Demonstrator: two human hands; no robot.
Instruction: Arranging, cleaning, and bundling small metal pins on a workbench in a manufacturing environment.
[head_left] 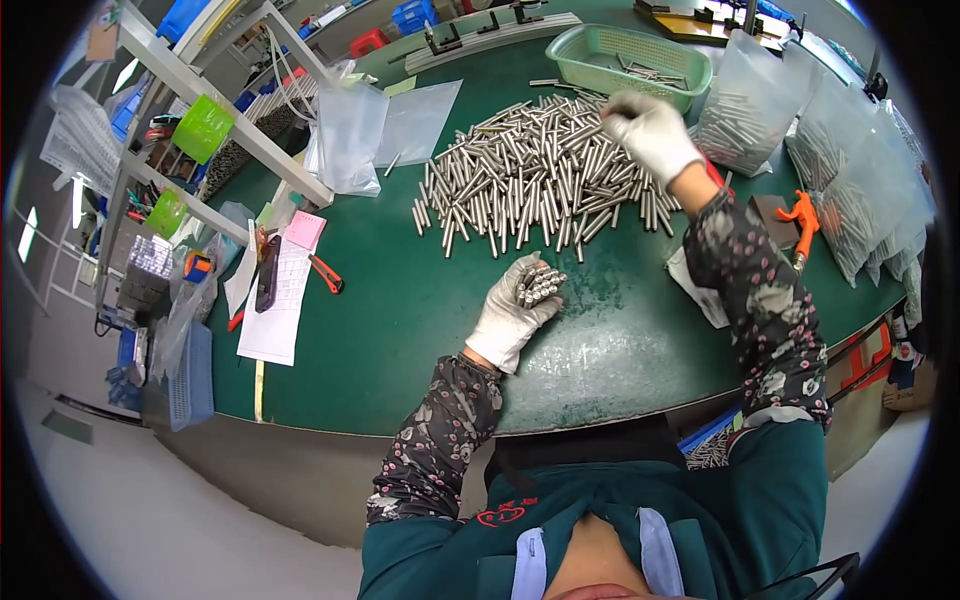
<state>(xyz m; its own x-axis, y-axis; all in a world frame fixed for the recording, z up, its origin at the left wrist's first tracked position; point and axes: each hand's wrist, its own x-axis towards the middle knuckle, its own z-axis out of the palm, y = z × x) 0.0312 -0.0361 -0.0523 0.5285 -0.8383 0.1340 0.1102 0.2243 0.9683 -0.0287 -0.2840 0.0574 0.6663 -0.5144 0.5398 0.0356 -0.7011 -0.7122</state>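
My left hand [512, 315], in a white glove, is closed around a bundle of short metal pins [541, 284], their ends showing above the fingers. It rests low over the green table, in front of a wide heap of shiny metal pins [540, 170]. My right hand [648, 132], gloved as well, is raised over the heap's far right side, close to a light green plastic basket [625, 55]. Its fingers are bent inward; whether anything is between them I cannot make out. A few pins lie in the basket.
Clear bags of pins [745, 110] stand at the right, beside an orange air gun [803, 222]. A cloth [697, 285] lies under my right forearm. On the left are papers [275, 305], a phone [267, 272], a red cutter knife [326, 274], plastic bags [350, 135] and a metal rack [230, 120].
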